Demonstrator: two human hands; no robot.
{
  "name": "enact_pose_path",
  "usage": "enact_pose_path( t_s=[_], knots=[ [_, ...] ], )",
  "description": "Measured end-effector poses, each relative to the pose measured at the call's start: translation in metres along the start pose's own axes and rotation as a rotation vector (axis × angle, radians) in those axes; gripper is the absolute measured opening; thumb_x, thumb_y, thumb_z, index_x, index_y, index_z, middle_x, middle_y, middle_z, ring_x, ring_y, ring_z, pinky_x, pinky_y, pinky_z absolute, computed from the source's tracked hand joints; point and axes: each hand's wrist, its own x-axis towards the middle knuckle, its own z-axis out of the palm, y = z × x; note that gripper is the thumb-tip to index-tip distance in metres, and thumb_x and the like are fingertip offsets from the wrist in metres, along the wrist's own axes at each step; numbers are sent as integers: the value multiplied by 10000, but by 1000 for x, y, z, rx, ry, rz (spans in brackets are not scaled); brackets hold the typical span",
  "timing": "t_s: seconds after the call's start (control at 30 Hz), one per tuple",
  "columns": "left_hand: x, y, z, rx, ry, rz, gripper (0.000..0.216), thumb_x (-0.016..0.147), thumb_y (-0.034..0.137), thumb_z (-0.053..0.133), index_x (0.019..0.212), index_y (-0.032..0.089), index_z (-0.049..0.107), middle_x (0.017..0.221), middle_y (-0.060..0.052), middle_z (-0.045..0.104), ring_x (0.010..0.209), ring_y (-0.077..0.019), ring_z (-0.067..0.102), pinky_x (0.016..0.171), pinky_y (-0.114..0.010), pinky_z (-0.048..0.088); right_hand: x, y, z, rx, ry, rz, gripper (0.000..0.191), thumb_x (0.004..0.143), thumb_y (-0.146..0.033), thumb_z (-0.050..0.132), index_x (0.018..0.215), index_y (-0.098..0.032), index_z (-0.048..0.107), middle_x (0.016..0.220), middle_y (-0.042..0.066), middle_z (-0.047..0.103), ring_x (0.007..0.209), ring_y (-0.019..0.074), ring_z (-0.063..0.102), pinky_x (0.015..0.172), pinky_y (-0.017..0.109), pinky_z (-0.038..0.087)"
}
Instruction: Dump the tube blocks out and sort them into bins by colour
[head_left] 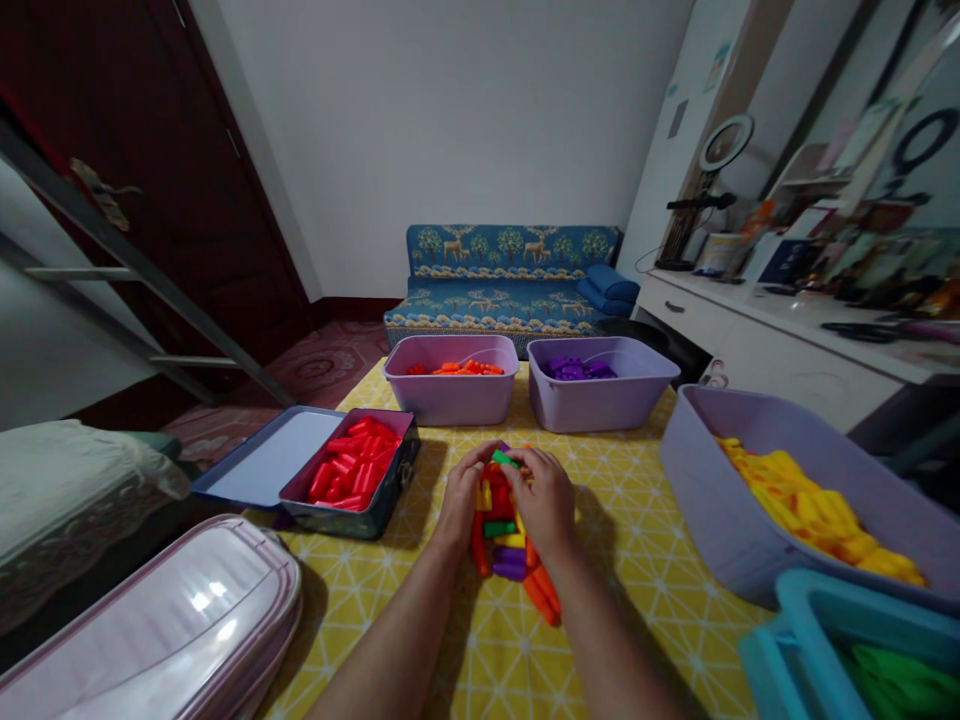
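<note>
My left hand (461,495) and right hand (546,500) pinch a green piece (505,459) by its ends; it looks light, stiff, slippery.

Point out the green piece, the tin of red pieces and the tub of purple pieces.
green piece (505,459), head view, its upper face.
tin of red pieces (352,521), head view, its front wall.
tub of purple pieces (600,405), head view, its front wall.

Left hand (459,500) and right hand (549,508) extend from bare forearms.
</note>
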Motion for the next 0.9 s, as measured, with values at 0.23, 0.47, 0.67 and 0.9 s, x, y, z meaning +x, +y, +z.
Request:
enact_pose_path(
  t_s=[0.23, 0.47, 0.67, 0.9],
  knots=[
    [-1, 6, 5, 48, -34, -59, 386, 802, 311, 534, 1107, 132, 690, 1184, -113, 682, 1137, -266, 601, 1048, -414, 404, 18, -55, -30, 665, 358, 203, 339, 824, -372, 623, 1103, -181, 650, 938, 55, 697, 767, 151, 638, 724, 304, 512],
    [-1, 7, 7, 113, -47, -75, 361, 828, 314, 522, 1090, 132, 692, 1154, -106, 695, 1138, -258, 602, 1047, -404, 402, 21, -114, -125, 850, 1074, -79, 183, 954, -313, 418, 1029, -259, 576, 1139, 3, 637, 1052, 127, 623, 911, 342, 477],
    [0, 2, 6, 140, -55, -80, 349, 832, 298, 507, 1090, 147, 687, 1153, -101, 693, 1113, -253, 614, 1033, -400, 415, 24, -88, -129, 832, 1073, 123, 363, 958, -442, 251, 1138, -274, 518, 1337, 34, 552, 1120, 157, 604, 851, 351, 489],
    [1, 1, 4, 466, 18, 147, 274, 814, 227, 498, 987, 171, 702, 1052, -69, 697, 1033, -211, 620, 961, -360, 453, 33, -18, -65, 82, 21, 357, 250, 750, -406, 594, 869, -196, 658, 823, 50, 700, 735, 186, 634, 669, 304, 441]
  ],
)
